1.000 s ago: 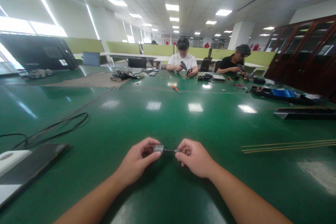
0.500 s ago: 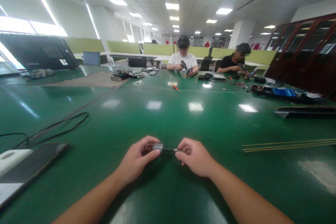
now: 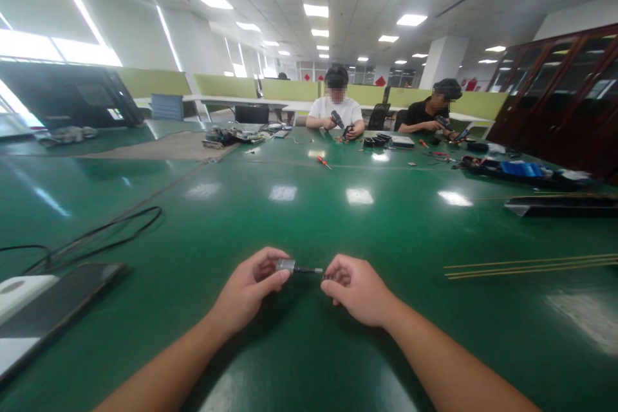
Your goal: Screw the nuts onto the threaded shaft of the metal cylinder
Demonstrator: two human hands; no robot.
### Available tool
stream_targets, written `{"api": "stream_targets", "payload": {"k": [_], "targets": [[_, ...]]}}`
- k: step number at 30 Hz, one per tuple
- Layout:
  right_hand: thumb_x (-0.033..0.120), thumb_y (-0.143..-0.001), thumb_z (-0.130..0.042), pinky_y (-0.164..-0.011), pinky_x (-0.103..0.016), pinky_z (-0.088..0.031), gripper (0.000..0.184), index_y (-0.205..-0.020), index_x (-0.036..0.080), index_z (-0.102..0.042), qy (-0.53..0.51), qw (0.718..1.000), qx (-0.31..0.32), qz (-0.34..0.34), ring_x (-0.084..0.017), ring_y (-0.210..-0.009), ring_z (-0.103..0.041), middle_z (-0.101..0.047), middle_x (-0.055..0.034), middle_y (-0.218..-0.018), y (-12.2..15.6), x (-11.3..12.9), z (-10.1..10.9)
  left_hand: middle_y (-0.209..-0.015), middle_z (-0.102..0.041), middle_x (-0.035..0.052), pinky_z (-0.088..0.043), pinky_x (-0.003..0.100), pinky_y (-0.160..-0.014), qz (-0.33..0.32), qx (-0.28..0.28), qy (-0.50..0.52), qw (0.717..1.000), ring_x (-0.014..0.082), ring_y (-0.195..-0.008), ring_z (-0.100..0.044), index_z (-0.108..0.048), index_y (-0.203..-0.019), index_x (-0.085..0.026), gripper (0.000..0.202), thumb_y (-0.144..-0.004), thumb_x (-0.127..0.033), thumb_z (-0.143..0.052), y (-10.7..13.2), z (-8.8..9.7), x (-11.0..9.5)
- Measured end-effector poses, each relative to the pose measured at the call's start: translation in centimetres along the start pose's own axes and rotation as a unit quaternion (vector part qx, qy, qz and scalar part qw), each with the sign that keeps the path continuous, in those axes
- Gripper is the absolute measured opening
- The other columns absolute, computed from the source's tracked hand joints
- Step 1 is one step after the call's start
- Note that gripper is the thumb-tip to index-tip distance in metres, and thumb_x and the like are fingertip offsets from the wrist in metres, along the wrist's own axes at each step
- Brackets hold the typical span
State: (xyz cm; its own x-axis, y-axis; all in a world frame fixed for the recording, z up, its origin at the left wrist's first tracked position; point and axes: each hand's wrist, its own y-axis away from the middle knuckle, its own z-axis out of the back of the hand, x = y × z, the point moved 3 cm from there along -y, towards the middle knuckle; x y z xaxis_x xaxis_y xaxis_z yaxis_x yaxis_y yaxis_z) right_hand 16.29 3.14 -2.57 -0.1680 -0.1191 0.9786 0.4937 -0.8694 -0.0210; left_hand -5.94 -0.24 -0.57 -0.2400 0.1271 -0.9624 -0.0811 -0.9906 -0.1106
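In my left hand (image 3: 248,286), between thumb and fingers, is a silver cylinder that looks like a small motor (image 3: 286,265). Its thin dark shaft (image 3: 305,270) points right and ends in a lighter metal tip. My right hand (image 3: 360,290) is closed in a pinch just beyond that tip, with a narrow gap between them. A small dark bit shows at its fingertips, too small to name. Both hands are just above the green tabletop (image 3: 299,225).
Black cables (image 3: 120,225) and a dark panel with a white device (image 3: 29,293) lie at left. Thin brass-coloured rods (image 3: 526,266) and a black channel (image 3: 560,206) are at right. Farther off lie an orange screwdriver (image 3: 323,161) and parts. Two people work across the table.
My left hand has shifted slightly left with the motor, drawing the shaft's tip away from my right fingers. The right hand has barely moved.
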Motion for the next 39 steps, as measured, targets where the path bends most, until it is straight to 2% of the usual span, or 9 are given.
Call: {"api": "stream_targets", "payload": {"k": [24, 27, 31, 33, 36, 39], "targets": [[0.019, -0.082, -0.067, -0.054, -0.022, -0.047, 0.008, -0.085, 0.018, -0.059, 0.005, 1.000, -0.007, 0.014, -0.012, -0.055, -0.062, -0.062, 0.0026, -0.068, 0.0, -0.3, -0.2, -0.086, -0.068, 0.0038, -0.048, 0.025, -0.062, 0.014, -0.008, 0.057, 0.998, 0.0156, -0.071, -0.058, -0.064, -0.100, -0.016, 0.034, -0.079, -0.038, -0.078, -0.2, 0.1, 0.1], [0.020, -0.082, -0.067, -0.054, -0.022, -0.047, 0.009, -0.085, 0.018, -0.059, 0.003, 1.000, -0.006, 0.013, -0.012, -0.055, -0.062, -0.062, 0.0024, -0.068, 0.0, -0.3, -0.2, -0.085, -0.068, 0.0027, -0.046, 0.025, -0.062, 0.015, -0.023, 0.073, 0.997, 0.0143, -0.067, -0.057, -0.064, -0.100, -0.016, 0.035, -0.077, -0.038, -0.079, -0.3, 0.3, 0.1], [0.021, -0.082, -0.067, -0.053, -0.022, -0.047, 0.010, -0.086, 0.018, -0.059, -0.003, 1.000, -0.003, 0.009, -0.012, -0.054, -0.061, -0.062, 0.0023, -0.068, 0.0, -0.4, -0.2, -0.077, -0.066, -0.0015, -0.042, 0.023, -0.061, 0.018, -0.069, 0.103, 0.992, 0.0126, -0.063, -0.056, -0.060, -0.100, -0.018, 0.033, -0.079, -0.035, -0.077, -0.4, 0.7, 0.1], [0.021, -0.081, -0.067, -0.052, -0.022, -0.046, 0.010, -0.086, 0.017, -0.059, -0.005, 1.000, -0.004, 0.007, -0.011, -0.053, -0.061, -0.061, 0.0027, -0.067, 0.0, -0.5, -0.3, -0.073, -0.065, -0.0036, -0.041, 0.023, -0.061, 0.021, -0.095, 0.121, 0.988, 0.0125, -0.062, -0.057, -0.056, -0.095, -0.020, 0.031, -0.077, -0.033, -0.078, -0.4, 1.0, 0.2], [0.020, -0.081, -0.067, -0.052, -0.021, -0.045, 0.010, -0.085, 0.017, -0.059, -0.008, 1.000, -0.002, 0.008, -0.011, -0.052, -0.059, -0.061, 0.0031, -0.067, 0.0, -0.6, -0.3, -0.072, -0.067, -0.0030, -0.044, 0.024, -0.066, 0.028, -0.120, 0.143, 0.982, 0.0141, -0.064, -0.061, -0.048, -0.078, -0.020, 0.033, -0.072, -0.029, -0.079, -0.4, 1.3, 0.3], [0.020, -0.081, -0.067, -0.052, -0.021, -0.045, 0.010, -0.085, 0.017, -0.059, -0.009, 1.000, -0.001, 0.010, -0.011, -0.052, -0.059, -0.060, 0.0033, -0.066, 0.0, -0.5, -0.3, -0.077, -0.071, 0.0015, -0.046, 0.026, -0.075, 0.040, -0.132, 0.145, 0.980, 0.0186, -0.080, -0.068, -0.039, -0.061, -0.019, 0.044, -0.068, -0.028, -0.082, -0.4, 1.6, 0.5]]}}
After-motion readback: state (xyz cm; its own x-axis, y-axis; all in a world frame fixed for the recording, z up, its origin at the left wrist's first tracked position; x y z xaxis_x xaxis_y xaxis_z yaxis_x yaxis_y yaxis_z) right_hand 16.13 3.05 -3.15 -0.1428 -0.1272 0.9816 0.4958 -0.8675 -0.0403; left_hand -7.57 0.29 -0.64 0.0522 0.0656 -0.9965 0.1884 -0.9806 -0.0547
